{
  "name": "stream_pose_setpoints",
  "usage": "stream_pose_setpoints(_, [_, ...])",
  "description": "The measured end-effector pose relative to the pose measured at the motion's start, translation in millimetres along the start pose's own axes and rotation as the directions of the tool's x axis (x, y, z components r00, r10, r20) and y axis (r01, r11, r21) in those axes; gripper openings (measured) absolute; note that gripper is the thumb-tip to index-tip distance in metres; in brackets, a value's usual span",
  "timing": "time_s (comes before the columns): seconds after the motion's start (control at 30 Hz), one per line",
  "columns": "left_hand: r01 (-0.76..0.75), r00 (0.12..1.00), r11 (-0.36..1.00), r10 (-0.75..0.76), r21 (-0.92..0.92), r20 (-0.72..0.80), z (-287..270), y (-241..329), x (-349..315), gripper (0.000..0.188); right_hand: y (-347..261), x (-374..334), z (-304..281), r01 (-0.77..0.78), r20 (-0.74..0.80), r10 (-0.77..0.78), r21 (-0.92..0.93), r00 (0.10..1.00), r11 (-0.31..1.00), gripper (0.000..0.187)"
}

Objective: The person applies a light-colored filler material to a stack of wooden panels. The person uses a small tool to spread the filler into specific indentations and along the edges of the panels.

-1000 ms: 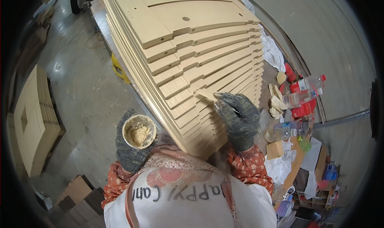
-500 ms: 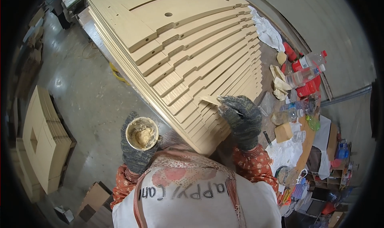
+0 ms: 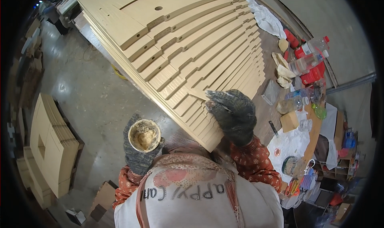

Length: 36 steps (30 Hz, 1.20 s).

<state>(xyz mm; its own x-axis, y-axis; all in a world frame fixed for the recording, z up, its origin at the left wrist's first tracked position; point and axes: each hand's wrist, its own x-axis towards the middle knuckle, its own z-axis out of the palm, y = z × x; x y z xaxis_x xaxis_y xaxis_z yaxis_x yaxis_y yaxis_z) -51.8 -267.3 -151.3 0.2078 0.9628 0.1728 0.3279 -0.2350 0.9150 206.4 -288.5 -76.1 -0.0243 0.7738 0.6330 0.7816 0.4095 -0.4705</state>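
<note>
My left hand (image 3: 140, 158), in a dark grey knit glove, is closed around a cup (image 3: 131, 136) of pale, thick putty (image 3: 145, 139), its opening facing up. My right hand (image 3: 234, 116), gloved the same way, is over the near part of a stack of cream-coloured boards (image 3: 176, 78). Its fingers grip a thin, pale flat scraper (image 3: 195, 95), mostly hidden by the glove, with its tip at the stepped board edges. The boards lie fanned, each edge showing notches and small round holes.
At the right, a worktable (image 3: 260, 124) carries plastic bottles (image 3: 308, 62), a white cloth (image 3: 264, 18), a sponge-like tan block (image 3: 289, 121) and a stained white sheet (image 3: 290, 148). More cut boards (image 3: 52, 148) are stacked on the floor at left. A person (image 3: 54, 18) stands far left.
My right hand has shifted slightly left and up with the scraper along the board edges. The cup stays in my left hand, almost in place. The whole view has turned a little.
</note>
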Motion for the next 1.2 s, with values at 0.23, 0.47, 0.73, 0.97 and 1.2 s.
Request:
stream_pose_setpoints(0.23, [0.021,0.999,0.999,-0.022,-0.031,-0.03,-1,-6,-6,0.075,-4,-15,8,0.065,0.006,-0.065,-0.186,0.998,0.98,0.021])
stream_pose_setpoints(0.47, [-0.028,1.0,0.998,0.027,0.049,0.009,-7,-14,-10,0.078,4,-20,16,0.138,0.026,-0.137,-0.331,0.99,0.933,0.02])
stream_pose_setpoints(0.73, [-0.011,1.0,1.0,0.011,-0.006,0.015,-9,-10,-14,0.078,2,-26,22,0.008,-0.115,-0.018,-0.09,0.993,0.996,0.016])
stream_pose_setpoints(0.97, [0.082,0.996,0.994,-0.084,-0.078,-0.024,-2,9,-12,0.078,0,-19,15,0.105,-0.091,-0.115,-0.107,0.989,0.989,0.017])
stream_pose_setpoints(1.2, [0.042,0.999,0.997,-0.043,-0.057,-0.007,10,25,-12,0.08,9,-17,8,0.143,-0.069,-0.15,-0.099,0.986,0.985,0.018])
